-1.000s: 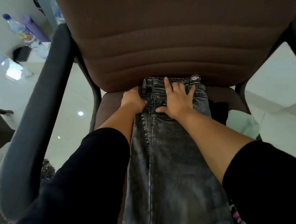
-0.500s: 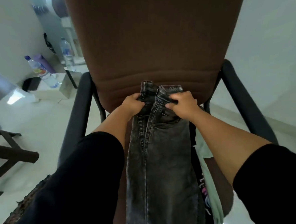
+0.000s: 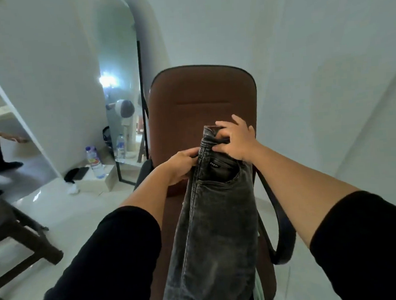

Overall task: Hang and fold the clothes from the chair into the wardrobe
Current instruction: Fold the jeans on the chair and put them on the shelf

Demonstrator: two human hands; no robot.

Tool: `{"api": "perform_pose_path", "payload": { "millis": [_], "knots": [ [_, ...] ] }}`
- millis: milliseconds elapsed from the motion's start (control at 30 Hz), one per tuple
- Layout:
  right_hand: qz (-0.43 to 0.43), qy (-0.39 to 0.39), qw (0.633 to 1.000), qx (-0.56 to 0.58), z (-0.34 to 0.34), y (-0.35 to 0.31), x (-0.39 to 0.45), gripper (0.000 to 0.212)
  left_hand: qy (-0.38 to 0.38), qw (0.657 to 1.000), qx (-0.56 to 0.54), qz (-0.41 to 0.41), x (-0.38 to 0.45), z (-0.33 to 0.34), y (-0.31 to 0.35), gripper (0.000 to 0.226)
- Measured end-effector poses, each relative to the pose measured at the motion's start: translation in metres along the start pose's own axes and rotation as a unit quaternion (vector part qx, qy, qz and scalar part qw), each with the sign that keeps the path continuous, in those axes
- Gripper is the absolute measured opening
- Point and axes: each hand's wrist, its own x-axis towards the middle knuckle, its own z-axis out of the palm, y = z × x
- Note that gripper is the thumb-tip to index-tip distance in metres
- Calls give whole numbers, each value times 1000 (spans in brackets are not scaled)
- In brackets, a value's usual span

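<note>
The jeans (image 3: 215, 218) hang lifted in front of the brown chair (image 3: 201, 98), their waistband level with the middle of the backrest and the legs running down past the bottom edge of the view. The left hand (image 3: 181, 166) grips the waistband's left edge with curled fingers; the right hand (image 3: 237, 140) pinches the folded top of the waistband, its outer fingers spread loose. The right armrest (image 3: 282, 232) stands just beside the hanging denim. A pale green garment (image 3: 259, 294) shows at the seat's lower right edge.

White wall lies open to the right of the chair. To the left, a standing mirror (image 3: 122, 103) leans on the wall, with two water bottles (image 3: 94, 162) (one beside a low white box) near its foot. The floor is glossy white tile (image 3: 85, 212).

The denim is washed dark grey, with a small label above one pocket.
</note>
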Motion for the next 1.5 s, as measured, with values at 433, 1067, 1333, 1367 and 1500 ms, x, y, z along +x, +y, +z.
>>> {"api": "perform_pose_path", "payload": {
  "millis": [433,1067,1333,1367,1500],
  "knots": [
    [-64,279,958,-12,-164,-117,-114,37,206,939,149,233,-166,42,140,29],
    [-133,254,904,316,-172,-158,-174,41,293,852,61,430,-210,-18,244,46],
    [-81,297,878,367,-188,-182,-140,35,89,948,113,285,-192,-35,161,120],
    [-63,289,884,363,-191,-183,-135,38,100,947,124,280,-188,-34,152,115],
    [17,237,916,324,-212,-168,-124,34,122,912,120,374,-184,-33,148,73]
  ]
}}
